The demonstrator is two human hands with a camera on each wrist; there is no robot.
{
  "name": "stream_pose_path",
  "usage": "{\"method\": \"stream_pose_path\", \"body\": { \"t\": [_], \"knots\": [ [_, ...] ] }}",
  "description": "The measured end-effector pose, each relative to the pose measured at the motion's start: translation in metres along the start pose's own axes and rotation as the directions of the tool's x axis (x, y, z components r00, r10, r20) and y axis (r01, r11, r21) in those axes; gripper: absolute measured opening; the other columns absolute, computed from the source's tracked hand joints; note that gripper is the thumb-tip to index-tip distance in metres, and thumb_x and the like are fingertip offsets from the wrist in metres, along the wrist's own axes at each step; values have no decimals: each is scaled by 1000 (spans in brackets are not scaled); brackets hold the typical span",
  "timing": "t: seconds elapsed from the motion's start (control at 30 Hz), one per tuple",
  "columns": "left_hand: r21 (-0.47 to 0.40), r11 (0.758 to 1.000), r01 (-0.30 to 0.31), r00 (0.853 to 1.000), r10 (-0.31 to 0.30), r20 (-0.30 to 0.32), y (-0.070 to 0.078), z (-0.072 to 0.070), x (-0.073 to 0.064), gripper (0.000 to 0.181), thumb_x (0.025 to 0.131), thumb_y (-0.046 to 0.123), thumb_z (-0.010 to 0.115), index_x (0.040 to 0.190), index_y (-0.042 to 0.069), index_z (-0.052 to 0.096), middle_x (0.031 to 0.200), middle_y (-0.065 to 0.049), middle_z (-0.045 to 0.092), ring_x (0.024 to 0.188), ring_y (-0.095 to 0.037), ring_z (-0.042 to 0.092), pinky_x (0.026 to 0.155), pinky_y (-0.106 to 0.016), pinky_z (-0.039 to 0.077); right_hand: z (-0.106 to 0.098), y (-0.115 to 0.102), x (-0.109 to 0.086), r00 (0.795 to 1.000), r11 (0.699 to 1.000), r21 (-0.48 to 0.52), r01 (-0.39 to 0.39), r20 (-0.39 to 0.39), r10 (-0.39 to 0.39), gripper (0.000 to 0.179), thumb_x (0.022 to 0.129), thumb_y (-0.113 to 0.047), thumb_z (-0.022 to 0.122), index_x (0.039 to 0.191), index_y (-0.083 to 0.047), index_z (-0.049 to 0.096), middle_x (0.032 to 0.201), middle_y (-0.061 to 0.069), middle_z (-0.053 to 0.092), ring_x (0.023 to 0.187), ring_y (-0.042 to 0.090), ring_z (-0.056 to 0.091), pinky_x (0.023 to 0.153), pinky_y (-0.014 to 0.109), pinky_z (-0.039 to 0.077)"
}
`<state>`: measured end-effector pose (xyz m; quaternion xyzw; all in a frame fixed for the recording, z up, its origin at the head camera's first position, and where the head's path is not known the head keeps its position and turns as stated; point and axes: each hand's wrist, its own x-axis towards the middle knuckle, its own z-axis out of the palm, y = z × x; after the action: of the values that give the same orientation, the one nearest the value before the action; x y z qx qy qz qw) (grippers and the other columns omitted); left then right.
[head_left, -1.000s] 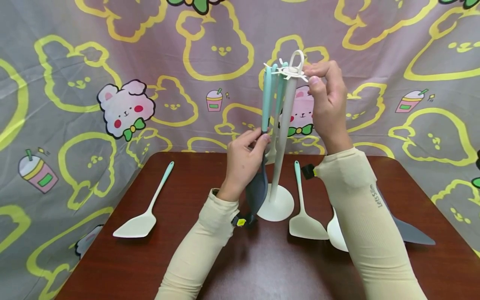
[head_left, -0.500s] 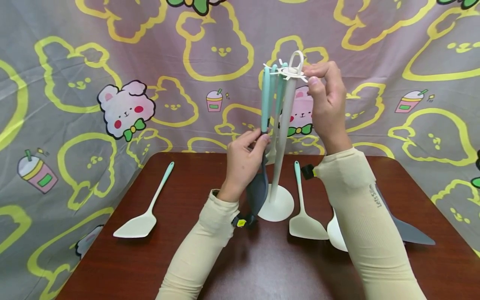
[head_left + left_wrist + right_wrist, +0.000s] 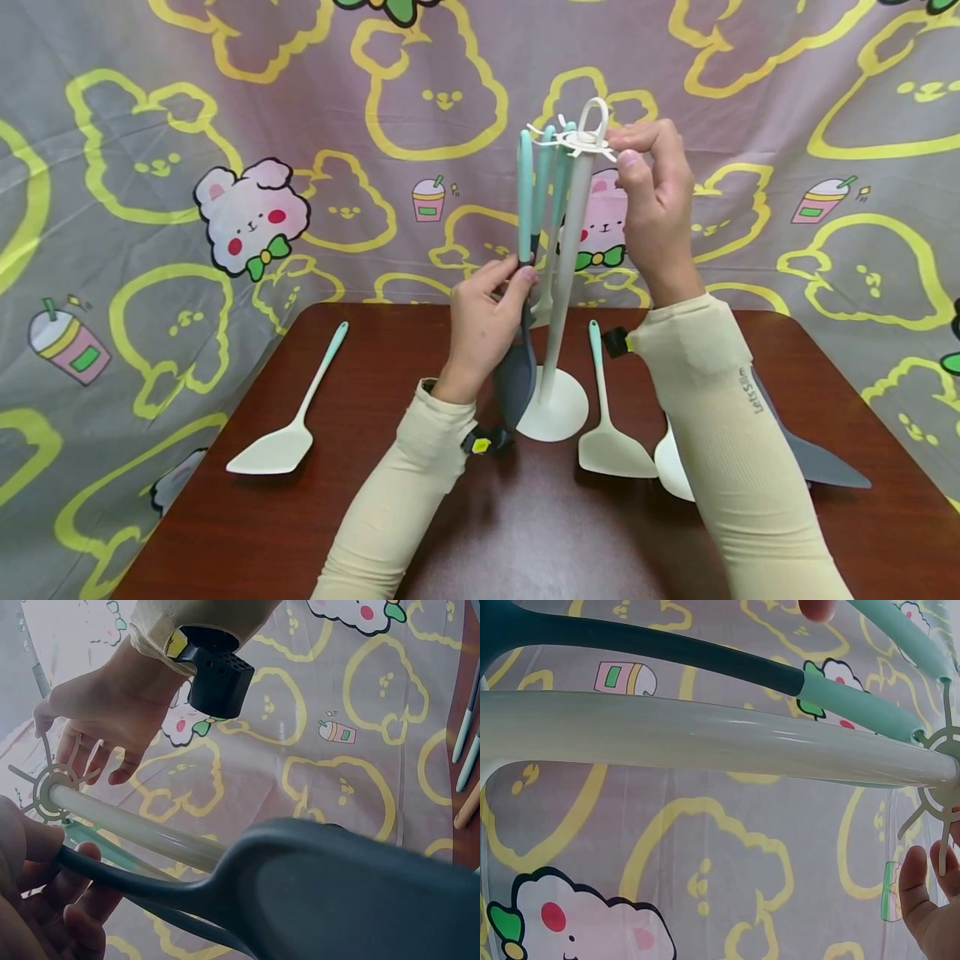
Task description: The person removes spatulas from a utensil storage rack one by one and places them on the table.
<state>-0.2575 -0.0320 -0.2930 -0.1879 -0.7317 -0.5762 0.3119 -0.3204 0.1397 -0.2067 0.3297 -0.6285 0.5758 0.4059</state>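
My left hand (image 3: pixel 486 321) pinches the neck of a dark grey spatula (image 3: pixel 513 387) with a mint handle (image 3: pixel 524 200). The spatula hangs upright, head down; its broad head (image 3: pixel 352 892) fills the lower right of the left wrist view. In the right wrist view its handle end (image 3: pixel 939 669) sits at the tip of a hook. A white utensil stand (image 3: pixel 570 242) rises beside it, with a round base (image 3: pixel 553 421) and a hook ring (image 3: pixel 581 143) on top. My right hand (image 3: pixel 657 200) holds the ring's edge between thumb and fingers. Behind, other mint-handled utensils (image 3: pixel 862 705) hang from the hooks.
A white spatula (image 3: pixel 281 442) lies on the brown table (image 3: pixel 360 508) at left. Right of the base lie a beige spatula (image 3: pixel 611 450), a white utensil (image 3: pixel 672 467) partly under my right sleeve, and a dark grey utensil (image 3: pixel 825 462). A patterned curtain (image 3: pixel 337 125) hangs behind.
The top of the held spatula's handle has shifted slightly left, away from the stand's pole, and my left hand has moved a little left with it. My right hand stays at the ring.
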Motion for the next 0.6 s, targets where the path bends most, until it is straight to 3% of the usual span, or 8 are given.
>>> {"method": "stream_pose_path", "body": {
  "t": [0.6],
  "knots": [
    [-12,999,29,1000,-29,6,4,-2,-5,22,96,16,65,111,3,74,90,-11,71,65,-13,57,55,-20,47,-2,0,0,1000,1000,8,-4,0,4,30,90,-19,43,101,3,60,104,-15,58,110,11,56,76,22,43]
  ]
}}
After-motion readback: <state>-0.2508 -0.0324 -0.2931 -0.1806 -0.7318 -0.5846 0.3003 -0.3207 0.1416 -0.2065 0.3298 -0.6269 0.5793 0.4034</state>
